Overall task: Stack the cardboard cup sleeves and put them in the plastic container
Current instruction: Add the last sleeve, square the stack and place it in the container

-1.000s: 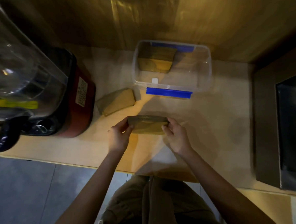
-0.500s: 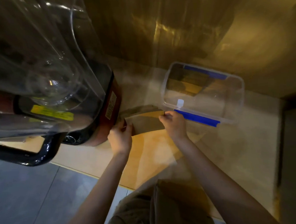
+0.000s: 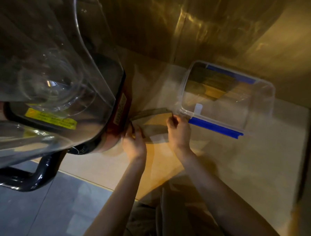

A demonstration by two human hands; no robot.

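sleeves (image 3: 154, 124) now beside container (image 3: 254, 101)

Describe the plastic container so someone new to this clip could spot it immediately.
Start at the big blender on the left of the counter, then look right past the two hands holding cardboard sleeves. The container is the clear, lidless box by the wall, the only thing with blue clips, already holding a sleeve stack.

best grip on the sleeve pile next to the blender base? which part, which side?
Probably the two short ends of the sleeve pile, one hand from each side. The sleeves lie flat and curved on the counter, so end pinches keep them aligned. The left hand and right hand already sit there. The blender base crowds the left end.
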